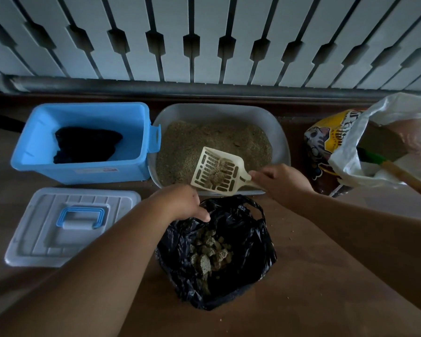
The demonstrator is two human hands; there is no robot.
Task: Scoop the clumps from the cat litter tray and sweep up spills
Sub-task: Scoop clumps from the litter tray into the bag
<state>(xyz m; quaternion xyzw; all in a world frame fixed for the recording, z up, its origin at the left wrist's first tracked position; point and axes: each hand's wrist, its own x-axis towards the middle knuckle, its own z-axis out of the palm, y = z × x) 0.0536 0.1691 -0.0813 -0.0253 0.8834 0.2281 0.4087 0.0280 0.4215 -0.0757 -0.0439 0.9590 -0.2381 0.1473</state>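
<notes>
**Operator:** Brown floor [326,288] fills the near field, with loose litter grains scattered on it. Nearest to me sits the black bag [216,259], mouth open, holding a pile of clumps [210,254].

**Checker:** State of the left hand?

**Operator:** I see my left hand [180,203] at the bag's far-left rim, fingers curled over the plastic and gripping it.

**Checker:** And the right?

**Operator:** My right hand [280,184] is just beyond the bag's far-right edge, fingers closed around the handle of the cream scoop [218,170]. The slotted blade extends left and away from that hand, tilted above the litter, with one small clump [218,176] resting on it. The scoop lies between both hands and slightly farther out.

**Checker:** Location of the tray?

**Operator:** I read the grey litter tray [281,139] directly behind the bag, filled with tan litter [204,139]. Left of my left arm, a pale lid [46,229] with a blue handle lies flat. Behind it stands a blue bin [83,171], touching the tray's left side, with dark cloth [85,144] inside. Right of the tray, a yellow litter sack [326,139] leans beside a white plastic bag [350,152], from which a wooden handle [408,181] projects. A slatted white railing [209,37] closes the far field.
</notes>
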